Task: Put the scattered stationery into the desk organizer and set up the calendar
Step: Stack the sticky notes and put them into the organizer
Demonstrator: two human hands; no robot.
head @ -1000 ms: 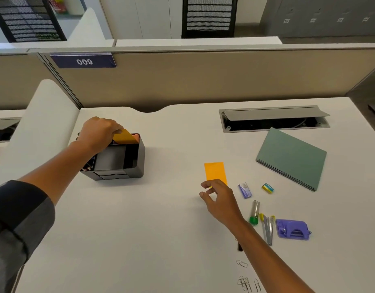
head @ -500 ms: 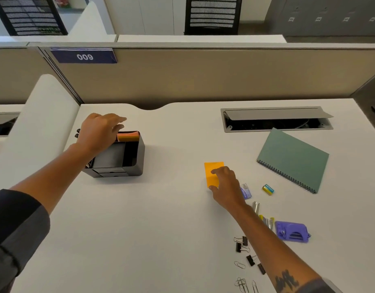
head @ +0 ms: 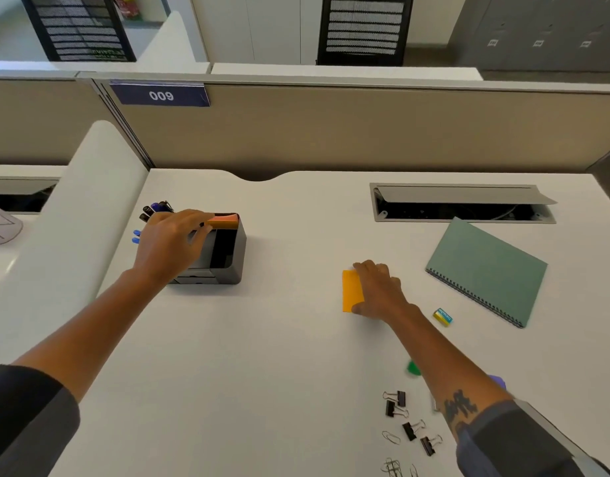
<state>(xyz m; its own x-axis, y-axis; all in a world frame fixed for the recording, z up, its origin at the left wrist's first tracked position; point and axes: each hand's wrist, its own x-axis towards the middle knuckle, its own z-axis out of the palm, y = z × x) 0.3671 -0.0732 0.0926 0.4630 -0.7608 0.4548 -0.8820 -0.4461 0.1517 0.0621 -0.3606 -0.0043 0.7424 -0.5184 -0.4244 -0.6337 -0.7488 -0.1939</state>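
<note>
While the right hand (head: 377, 290) lies over the orange sticky pad (head: 351, 294) with its thumb at the near corner and its fingers at the far edge, I cannot tell if it has the pad pinched yet, so it should pinch both edges well before it lifts. At about ten o'clock from the pad, well apart, stands the black desk organizer (head: 227, 253), where the left hand (head: 169, 242) rests flat and loose on top, its fingertips touching a pad already inside. I think the pad should go flat into that same slot, and the green calendar (head: 485, 270) at two o'clock waits its turn.
</note>
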